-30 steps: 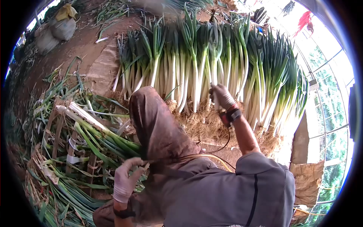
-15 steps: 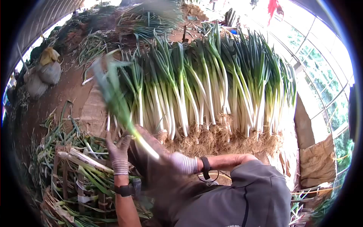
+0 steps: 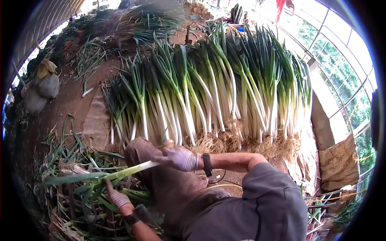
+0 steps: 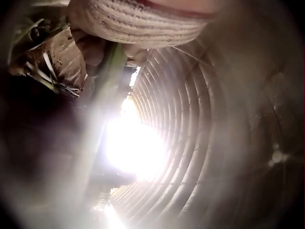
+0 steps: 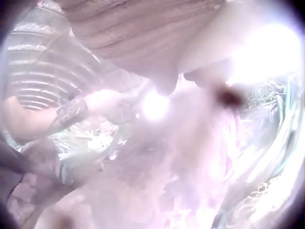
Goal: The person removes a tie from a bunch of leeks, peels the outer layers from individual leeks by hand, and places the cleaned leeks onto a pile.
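In the head view, my right hand (image 3: 179, 158) grips the white end of a leek (image 3: 130, 171) above the person's knee. The stalk lies nearly level, its green leaves stretching left. My left hand (image 3: 117, 197) is just below the point where those leaves fan out, its index finger pointing up against them. Seen from the left wrist, a green leaf (image 4: 114, 59) passes between the thumb and fingers of the left hand (image 4: 138, 24). The right wrist view is washed out; the gloved right hand (image 5: 143, 38) fills its top, its fingertips unclear.
A long row of leeks (image 3: 217, 92) lies beyond the knees, roots toward the person. Cut leaves and stalks (image 3: 60, 160) are heaped at the left. Sacks (image 3: 48, 86) stand at the far left, and brown sheeting (image 3: 339, 164) lies at the right.
The right hand has come from the row to above the knee with the leek, which has swung down to nearly level. The left hand, earlier open, has moved down to the leaves.
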### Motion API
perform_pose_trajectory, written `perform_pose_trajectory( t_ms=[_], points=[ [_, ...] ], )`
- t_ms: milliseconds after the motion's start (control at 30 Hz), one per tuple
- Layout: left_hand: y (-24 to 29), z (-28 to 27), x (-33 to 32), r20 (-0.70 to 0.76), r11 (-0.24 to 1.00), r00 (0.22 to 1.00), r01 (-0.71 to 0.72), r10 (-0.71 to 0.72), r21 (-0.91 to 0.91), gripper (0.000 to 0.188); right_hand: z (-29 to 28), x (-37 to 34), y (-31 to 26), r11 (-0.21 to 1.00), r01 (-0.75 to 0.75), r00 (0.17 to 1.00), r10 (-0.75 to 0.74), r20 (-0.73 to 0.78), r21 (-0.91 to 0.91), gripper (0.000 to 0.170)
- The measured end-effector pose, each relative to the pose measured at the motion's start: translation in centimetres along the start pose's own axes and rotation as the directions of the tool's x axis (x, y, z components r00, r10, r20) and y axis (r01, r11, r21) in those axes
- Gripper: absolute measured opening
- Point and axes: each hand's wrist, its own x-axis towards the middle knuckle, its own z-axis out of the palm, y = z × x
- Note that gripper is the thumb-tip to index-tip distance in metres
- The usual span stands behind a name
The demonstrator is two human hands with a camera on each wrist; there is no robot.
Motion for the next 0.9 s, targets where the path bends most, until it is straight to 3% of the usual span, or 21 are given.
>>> perform_pose_trajectory(
  t_ms=[33,133,200,233,267,333,367,433,467,500,533,567,600,633,667,700,733,767,800,833,900],
  points=[
    [0.0,-0.2,0.2,-0.044,0.997,0.999,-0.017,0.020,0.071,0.056,-0.3,0.6,0.2,0.999,0.015,1.000,-0.016,-0.027,-0.028,0.054],
    [-0.1,0.8,-0.1,-0.081,0.928,0.930,-0.344,0.357,0.142,0.047,-0.3,2.0,0.6,1.000,0.020,1.000,-0.020,-0.015,-0.007,0.055],
    [1.2,1.9,-1.6,0.031,0.763,0.840,-0.508,0.542,0.399,0.038,-0.3,2.6,0.0,0.998,-0.037,0.999,0.035,0.037,0.051,0.058],
    [2.5,2.9,-2.9,0.106,0.643,0.782,-0.574,0.614,0.507,0.033,1.7,2.7,0.6,0.993,-0.024,1.000,0.025,-0.013,0.113,0.064],
    [5.2,5.4,-7.0,0.149,0.443,0.847,-0.407,0.511,0.799,0.030,1.6,3.0,0.5,0.987,-0.051,0.999,0.049,0.017,0.154,0.062],
    [3.9,7.1,-10.9,0.477,0.499,0.758,-0.652,0.444,0.571,0.022,2.4,3.9,-1.4,0.957,-0.088,0.993,0.061,0.104,0.275,0.057],
    [3.3,7.9,-12.9,0.619,0.560,0.680,-0.710,0.391,0.427,0.018,6.4,6.2,-1.2,0.723,-0.004,0.979,0.145,-0.145,0.691,0.041],
    [2.8,9.4,-16.8,0.909,0.418,0.299,-0.894,0.290,0.161,0.013,11.2,6.7,-1.1,0.094,0.033,0.926,0.371,-0.065,0.995,0.032],
    [2.8,9.8,-17.3,0.974,0.372,0.064,-0.928,0.217,-0.022,0.010,7.7,6.6,-0.6,-0.141,-0.039,0.922,0.376,0.090,0.989,0.030],
    [2.6,9.0,-16.7,0.928,0.402,0.153,-0.916,0.340,0.004,0.011,3.7,6.5,-0.3,-0.371,-0.097,0.896,0.371,0.243,0.923,0.027],
    [2.6,7.8,-15.7,0.860,0.434,0.239,-0.901,0.450,0.023,0.012,2.4,6.5,1.5,-0.207,-0.063,0.875,0.459,0.154,0.976,0.026],
    [4.3,6.4,-14.9,0.801,0.665,0.501,-0.725,0.328,0.182,0.017,1.1,6.4,3.2,-0.033,-0.053,0.840,0.539,0.062,0.998,0.024],
    [6.4,4.9,-13.4,0.743,0.717,0.628,-0.626,0.230,0.307,0.019,-1.2,5.7,3.7,0.239,-0.026,0.788,0.603,-0.127,0.971,0.024],
    [8.0,2.6,-11.1,0.706,0.673,0.672,-0.630,0.223,0.388,0.022,-3.5,5.0,4.2,0.491,-0.063,0.702,0.641,-0.311,0.869,0.025],
    [8.4,-1.3,-7.9,0.671,0.640,0.704,-0.631,0.233,0.439,0.024,-3.5,2.6,7.4,0.377,-0.026,0.610,0.740,-0.284,0.926,0.019],
    [10.1,-4.1,-6.4,0.644,0.473,0.707,-0.692,0.292,0.546,0.024,-3.6,0.2,10.5,0.268,0.040,0.506,0.825,-0.251,0.963,0.017],
    [11.8,-6.5,-6.1,0.572,0.488,0.719,-0.691,0.395,0.533,0.027,-2.1,-3.9,16.1,0.719,-0.275,0.547,0.663,-0.511,0.638,0.019],
    [12.4,-11.4,-3.3,0.553,0.596,0.737,-0.659,0.388,0.459,0.030,-2.8,-7.6,18.0,0.746,-0.615,0.553,0.639,-0.535,0.255,0.020],
    [13.7,-15.9,-2.0,0.411,0.696,0.821,-0.560,0.395,0.449,0.028,1.1,-12.0,26.2,0.420,-0.205,0.331,0.880,-0.341,0.884,0.027],
    [15.3,-19.3,-0.8,0.180,0.818,0.906,-0.423,0.384,0.389,0.026,1.0,-13.9,26.9,0.446,-0.427,0.297,0.891,-0.344,0.787,0.029],
    [18.1,-26.2,2.4,-0.158,0.926,0.927,-0.303,0.341,0.225,0.024,0.6,-17.5,28.0,0.377,-0.801,0.227,0.910,-0.347,0.464,0.039]
  ],
)
